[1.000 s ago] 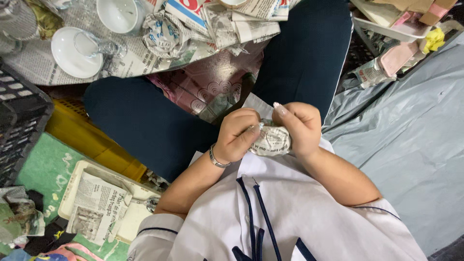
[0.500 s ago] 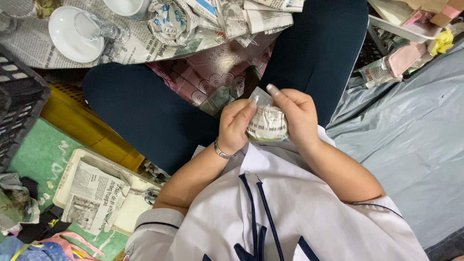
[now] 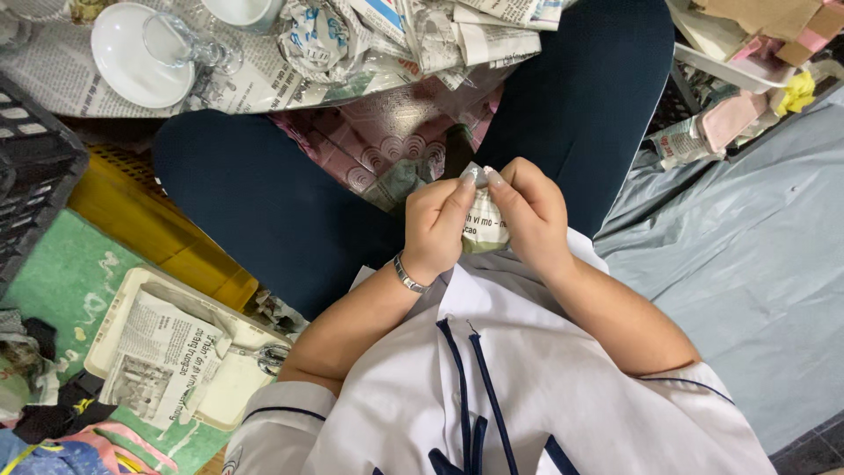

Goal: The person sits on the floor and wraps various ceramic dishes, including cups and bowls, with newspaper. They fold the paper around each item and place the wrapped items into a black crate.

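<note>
I see the newspaper-wrapped bundle (image 3: pixel 483 225) pinched between my two hands, held just above my lap and close to my chest. My left hand (image 3: pixel 437 227) is curled almost closed around the bundle's left side, thumb and forefinger pressing the paper at its top. My right hand (image 3: pixel 530 215) is curled the same way on the right side, its fingertips meeting those of the left at the top edge of the paper. Only a narrow strip of printed paper shows between them; what is inside is hidden.

I count one bundle in hand. On the spread newspaper (image 3: pixel 255 84) beyond my knees I count one white saucer (image 3: pixel 132 57) with one clear glass (image 3: pixel 180 46) lying on its side against it, part of one white cup (image 3: pixel 242 10) at the top edge, and one crumpled newspaper ball (image 3: pixel 312 40) beside it, with more loose sheets to its right.

At my left sits a cream tray (image 3: pixel 215 391) holding a folded newspaper sheet (image 3: pixel 158 361), and a black crate (image 3: pixel 31 176) further out. To the right lies grey plastic sheeting (image 3: pixel 747 255). My dark trouser legs (image 3: pixel 264 211) lie between the bundle and the spread newspaper.
</note>
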